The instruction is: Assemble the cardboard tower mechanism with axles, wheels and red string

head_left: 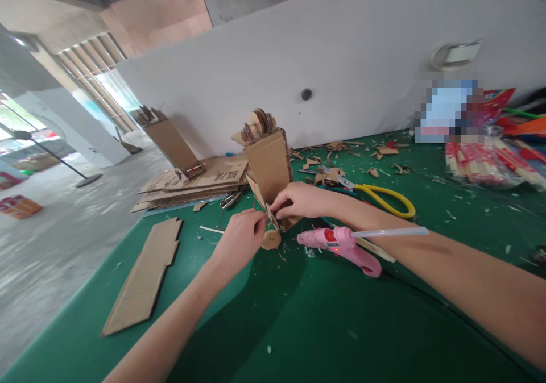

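Note:
A tall cardboard model (268,164) stands on the green table, with stacked cardboard discs (258,123) at its top. A thin red string (255,192) runs down its left side toward my hands. My right hand (301,201) is closed at the model's foot, its fingers pinching a small cardboard edge there. Beside it, my left hand (243,232) is closed with fingertips at the same foot; what they grip is hidden. Just under the fingertips lies a small round cardboard wheel (271,239). A pink glue gun (328,238) with a clear glue stick rests right of the hands, below my right forearm.
A notched cardboard piece (143,275) lies at left. Behind it are stacked cardboard sheets (213,173) with an upright cardboard box (170,144). Yellow-handled scissors (386,200) and cardboard scraps (336,146) lie behind my right arm. Plastic-wrapped packs (478,164) sit far right, by the wall (362,48).

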{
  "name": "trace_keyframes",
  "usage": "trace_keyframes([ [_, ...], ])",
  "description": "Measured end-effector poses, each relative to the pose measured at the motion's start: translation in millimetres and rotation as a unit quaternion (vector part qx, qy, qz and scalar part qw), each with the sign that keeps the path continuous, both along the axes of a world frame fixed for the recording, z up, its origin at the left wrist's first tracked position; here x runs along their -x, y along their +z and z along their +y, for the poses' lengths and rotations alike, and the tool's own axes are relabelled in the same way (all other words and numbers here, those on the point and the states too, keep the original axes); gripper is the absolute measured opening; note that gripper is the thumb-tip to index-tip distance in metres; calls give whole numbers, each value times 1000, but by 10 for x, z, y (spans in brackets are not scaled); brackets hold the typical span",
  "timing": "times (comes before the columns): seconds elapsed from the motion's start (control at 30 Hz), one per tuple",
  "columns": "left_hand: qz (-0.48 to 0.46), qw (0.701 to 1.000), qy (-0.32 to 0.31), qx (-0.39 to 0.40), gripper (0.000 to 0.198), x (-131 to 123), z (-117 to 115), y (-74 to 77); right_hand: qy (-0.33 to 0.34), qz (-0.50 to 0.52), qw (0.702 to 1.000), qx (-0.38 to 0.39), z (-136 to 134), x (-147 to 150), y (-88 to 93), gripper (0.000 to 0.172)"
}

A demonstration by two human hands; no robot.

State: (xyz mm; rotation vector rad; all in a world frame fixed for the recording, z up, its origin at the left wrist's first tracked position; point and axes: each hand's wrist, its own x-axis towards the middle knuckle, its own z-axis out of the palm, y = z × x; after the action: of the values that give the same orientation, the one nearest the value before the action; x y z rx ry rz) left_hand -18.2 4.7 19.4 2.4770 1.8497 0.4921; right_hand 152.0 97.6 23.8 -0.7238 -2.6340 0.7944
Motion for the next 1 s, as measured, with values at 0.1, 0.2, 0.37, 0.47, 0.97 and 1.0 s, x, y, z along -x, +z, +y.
trace_keyframes([
  [0.1, -18, 1000, 6, 25, 28, 13, 26, -6, 5, 3, 1000, -4, -2, 4, -7, 26],
  [0.2, -33, 998, 18, 51, 29, 24, 56, -15, 9, 3, 1000, -3, -6, 5, -15, 26],
  [0.37, -44, 997, 27, 57, 32, 14, 56, -15, 0, 2, 1000, 5, -10, -2, -11, 26],
  [0.47, -36, 998, 25, 45, 32, 0, 38, -6, -2, -1, 1000, 5, -13, -2, -3, 27],
  [0.97, -41, 999, 18, -13, 27, 1, 0, -90, 0, -4, 1000, -2, -39, -5, 19, 25],
  [1.0, -44, 999, 18, -13, 27, 5, 0, -94, -1, -4, 1000, -2, -45, -4, 23, 26],
])
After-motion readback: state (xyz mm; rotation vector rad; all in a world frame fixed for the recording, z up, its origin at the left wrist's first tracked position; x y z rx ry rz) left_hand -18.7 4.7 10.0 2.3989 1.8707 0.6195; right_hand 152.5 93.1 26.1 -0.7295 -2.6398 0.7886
